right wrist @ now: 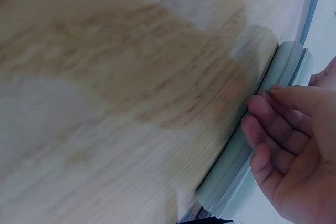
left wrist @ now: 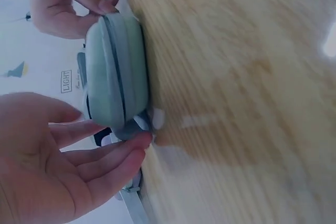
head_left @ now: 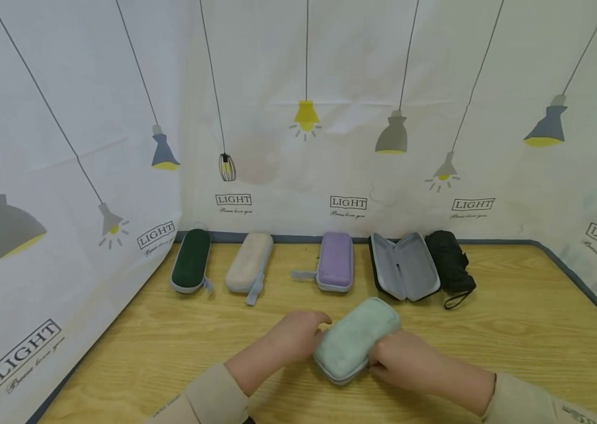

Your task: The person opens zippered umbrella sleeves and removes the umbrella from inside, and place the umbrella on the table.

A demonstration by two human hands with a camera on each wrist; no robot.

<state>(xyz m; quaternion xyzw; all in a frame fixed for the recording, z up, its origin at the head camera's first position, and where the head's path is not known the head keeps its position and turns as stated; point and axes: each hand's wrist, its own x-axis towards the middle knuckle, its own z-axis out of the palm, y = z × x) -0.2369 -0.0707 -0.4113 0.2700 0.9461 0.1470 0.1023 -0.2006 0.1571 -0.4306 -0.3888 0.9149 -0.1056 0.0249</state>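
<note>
The pale green case [head_left: 354, 340] lies on the table [head_left: 166, 359], between both hands; its long way slants from near left to far right; the right hand [head_left: 401, 358] is closest, pinching its right edge; the left hand [head_left: 298, 334] is loosely spread beside its left side.

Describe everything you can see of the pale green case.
The pale green case is a rounded oblong with a soft, fabric-like surface and a greyish zip band round its side. It looks closed and lies slantwise on the wooden table. The right hand pinches at its right edge; the left hand is at its left, contact unclear.
</note>
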